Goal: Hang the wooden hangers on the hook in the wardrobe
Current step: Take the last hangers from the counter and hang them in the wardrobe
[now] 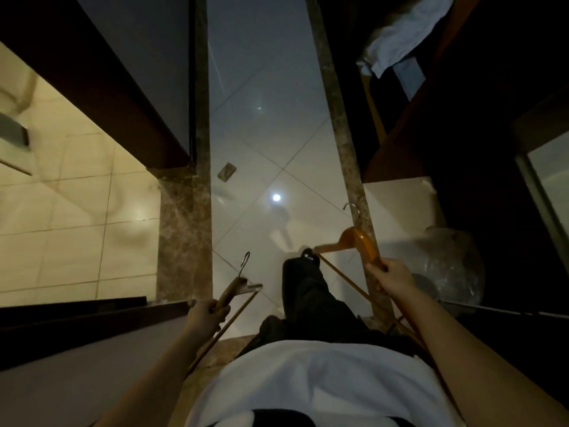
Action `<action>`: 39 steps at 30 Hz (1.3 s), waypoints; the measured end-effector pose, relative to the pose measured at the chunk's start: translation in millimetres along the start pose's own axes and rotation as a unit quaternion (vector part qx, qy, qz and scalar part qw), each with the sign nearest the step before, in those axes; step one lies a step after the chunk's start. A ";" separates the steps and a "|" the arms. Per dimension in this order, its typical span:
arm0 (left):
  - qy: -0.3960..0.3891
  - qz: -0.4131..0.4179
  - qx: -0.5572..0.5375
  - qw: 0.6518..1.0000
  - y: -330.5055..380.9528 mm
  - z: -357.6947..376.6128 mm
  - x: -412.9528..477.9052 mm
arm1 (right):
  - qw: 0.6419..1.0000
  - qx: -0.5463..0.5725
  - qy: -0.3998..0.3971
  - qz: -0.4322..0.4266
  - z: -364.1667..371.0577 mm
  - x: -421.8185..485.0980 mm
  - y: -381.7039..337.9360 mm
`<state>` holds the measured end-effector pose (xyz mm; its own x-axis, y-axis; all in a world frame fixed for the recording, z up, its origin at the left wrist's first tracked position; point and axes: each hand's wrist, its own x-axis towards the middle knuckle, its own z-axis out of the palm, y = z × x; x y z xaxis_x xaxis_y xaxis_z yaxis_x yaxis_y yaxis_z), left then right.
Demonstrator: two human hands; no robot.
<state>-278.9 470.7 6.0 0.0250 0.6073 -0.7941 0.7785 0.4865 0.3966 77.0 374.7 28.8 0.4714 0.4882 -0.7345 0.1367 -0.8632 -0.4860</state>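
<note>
glossy wooden hanger (358, 241), glossy tiled floor (264, 143)

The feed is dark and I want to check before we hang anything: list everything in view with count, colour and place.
right wooden hanger: 1, orange-brown with a metal hook, gripped by the right hand
left wooden hanger: 1, brown with a metal hook, gripped by the left hand
cloth: 1, white, on a dark shelf, upper right
plastic bag: 1, clear, low, right of the right hand
small flat object: 1, grey-brown, on the floor, centre
floor tiles: several, glossy white, centre
trousers: 1 pair, black, centre bottom
left hand: 1, lower left
right hand: 1, lower right
</note>
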 end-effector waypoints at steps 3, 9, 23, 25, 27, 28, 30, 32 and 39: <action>0.003 0.020 0.010 1.000 50.6 -2.1 23.9 | 0.999 0.006 -0.007 0.054 -14.9 32.9 1.9; -0.001 0.080 0.025 0.996 171.0 -13.8 70.1 | 0.988 0.006 -0.004 0.152 -64.3 80.0 -28.2; 0.000 0.089 0.056 0.994 278.4 -76.5 166.7 | 0.997 -0.012 -0.014 0.078 -116.9 202.6 -196.2; 0.003 0.068 0.055 0.996 281.3 -92.9 187.7 | 0.998 0.003 -0.009 0.055 -118.0 227.6 -232.6; 0.007 0.051 0.055 0.997 288.4 -111.4 211.0 | 0.999 0.028 -0.005 0.027 -118.8 250.5 -271.2; 0.009 0.044 0.055 0.997 293.8 -121.1 222.7 | 0.999 0.040 -0.003 0.015 -119.1 261.4 -290.4; 0.012 0.037 0.051 0.998 309.3 -142.6 242.5 | 0.999 0.049 -0.003 -0.005 -118.8 279.3 -328.4; 0.011 0.035 0.042 0.998 325.9 -162.3 261.4 | 0.999 0.043 0.001 -0.014 -115.8 292.8 -360.8; -0.006 0.079 0.044 0.996 402.6 -219.3 316.6 | 0.998 0.068 0.008 0.000 -112.8 324.4 -423.8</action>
<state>-95.0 996.6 15.3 0.1595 0.6640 -0.7306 0.8164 0.3274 0.4758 270.2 884.4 49.9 0.4860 0.4843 -0.7275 0.0175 -0.8376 -0.5460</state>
